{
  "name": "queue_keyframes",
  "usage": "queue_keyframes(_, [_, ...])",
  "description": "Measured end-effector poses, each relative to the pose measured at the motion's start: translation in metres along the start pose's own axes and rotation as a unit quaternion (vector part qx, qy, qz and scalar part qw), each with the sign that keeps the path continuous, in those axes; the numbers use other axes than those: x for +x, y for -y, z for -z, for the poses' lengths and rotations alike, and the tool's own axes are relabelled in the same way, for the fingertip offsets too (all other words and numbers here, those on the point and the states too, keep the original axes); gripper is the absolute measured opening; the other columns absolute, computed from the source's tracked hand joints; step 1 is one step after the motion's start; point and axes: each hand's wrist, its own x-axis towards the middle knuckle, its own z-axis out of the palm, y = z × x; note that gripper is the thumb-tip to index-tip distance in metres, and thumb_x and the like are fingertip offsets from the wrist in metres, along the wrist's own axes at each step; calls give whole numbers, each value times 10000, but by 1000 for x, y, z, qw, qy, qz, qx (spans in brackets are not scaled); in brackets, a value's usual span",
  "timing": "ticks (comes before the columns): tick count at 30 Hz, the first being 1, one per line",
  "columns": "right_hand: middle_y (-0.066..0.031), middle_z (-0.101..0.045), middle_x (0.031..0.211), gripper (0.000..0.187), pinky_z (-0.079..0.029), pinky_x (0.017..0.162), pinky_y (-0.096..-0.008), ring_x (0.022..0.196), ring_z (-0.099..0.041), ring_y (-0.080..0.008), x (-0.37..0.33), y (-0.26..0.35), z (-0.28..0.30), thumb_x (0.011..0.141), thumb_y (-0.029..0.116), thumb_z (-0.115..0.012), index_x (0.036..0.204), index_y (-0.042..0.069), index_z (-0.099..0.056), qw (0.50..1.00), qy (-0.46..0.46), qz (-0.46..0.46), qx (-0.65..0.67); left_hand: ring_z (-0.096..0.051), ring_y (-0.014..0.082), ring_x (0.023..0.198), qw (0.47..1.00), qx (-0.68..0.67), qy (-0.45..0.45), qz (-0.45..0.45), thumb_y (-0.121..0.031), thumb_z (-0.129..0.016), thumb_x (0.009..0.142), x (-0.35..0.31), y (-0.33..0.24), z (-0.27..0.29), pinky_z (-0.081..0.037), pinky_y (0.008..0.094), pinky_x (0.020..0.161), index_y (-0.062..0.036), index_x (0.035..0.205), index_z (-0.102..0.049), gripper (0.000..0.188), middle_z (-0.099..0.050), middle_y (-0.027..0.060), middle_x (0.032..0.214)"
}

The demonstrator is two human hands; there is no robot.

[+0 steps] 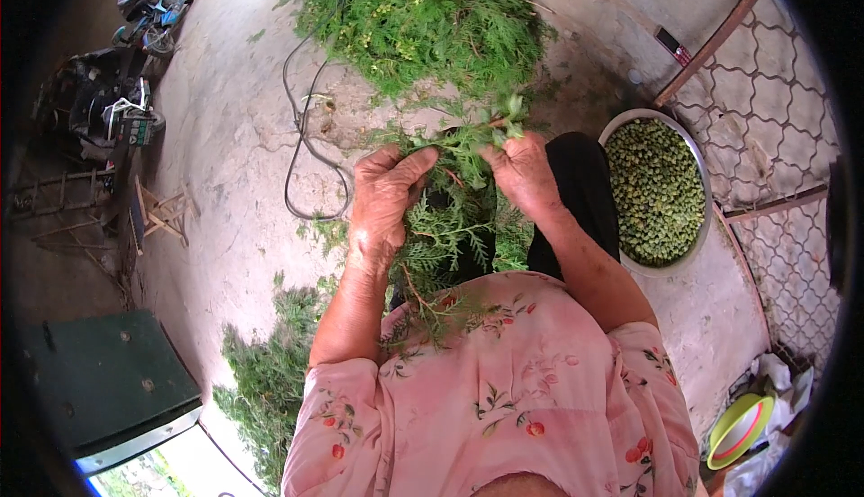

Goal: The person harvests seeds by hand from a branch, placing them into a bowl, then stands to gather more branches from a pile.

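A leafy green evergreen branch [457, 153] with flat, scaly sprays and pale green cones is stretched between my hands, above my lap. My left hand [382, 193] pinches its left part between thumb and fingers. At the other end, near a cluster of pale cones, my right hand [525, 176] is closed on the branch, its fingertips partly covered by leaves. More cut sprigs [441, 227] lie over my lap and against my pink flowered shirt. To my right stands a round metal basin [664, 271] holding many small green cones [655, 193].
Ahead lies a large heap of green branches [423, 25]; another heap [270, 385] is at the lower left. A dark cable [286, 173] loops across the concrete floor. A wooden folding stool [160, 216] and dark green box [108, 376] stand left, a metal lattice gate [765, 56] right.
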Motion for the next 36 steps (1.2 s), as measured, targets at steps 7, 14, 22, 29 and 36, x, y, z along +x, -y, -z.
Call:
queue_keyframes(7, [-28,-561,868,244,-442,669,-272,758,-515,-144,4,-14,17,808,39,-476,1049,53,-508,756,-5,-294,585,-373,19,420,998,-37,47,-8,-10,-653,708,0,-3,3,-226,167,362,-132,590,-522,214,-510,-57,551])
queue_keyframes(14, [15,-571,727,110,-341,442,-207,542,-460,-68,27,-41,58,775,128,-617,872,77,-613,863,-121,-143,468,-378,-3,493,987,123,94,-47,-5,-678,696,0,-6,13,-306,189,430,-114,583,-558,198,-500,-80,558])
queue_keyframes(22, [-146,-630,885,244,-475,601,-269,679,-612,-162,21,20,37,722,60,-621,961,13,-607,955,190,177,146,-420,18,535,977,163,131,-34,-66,-684,707,-5,-7,8,-338,199,464,-26,700,-623,73,-527,-52,601])
queue_keyframes(29, [-89,-633,851,233,-463,683,-251,763,-579,-110,10,22,28,724,23,-604,956,-1,-606,959,213,138,126,-488,31,588,963,222,155,-6,-16,-684,686,-7,-11,6,-386,200,523,-30,756,-638,85,-598,-22,668])
queue_keyframes(36, [-31,-615,752,150,-446,622,-225,683,-544,-79,9,11,24,728,17,-605,874,-19,-602,974,146,25,172,-369,21,504,961,230,148,-41,-42,-707,668,-8,-7,0,-289,206,458,-60,566,-532,203,-479,-74,551])
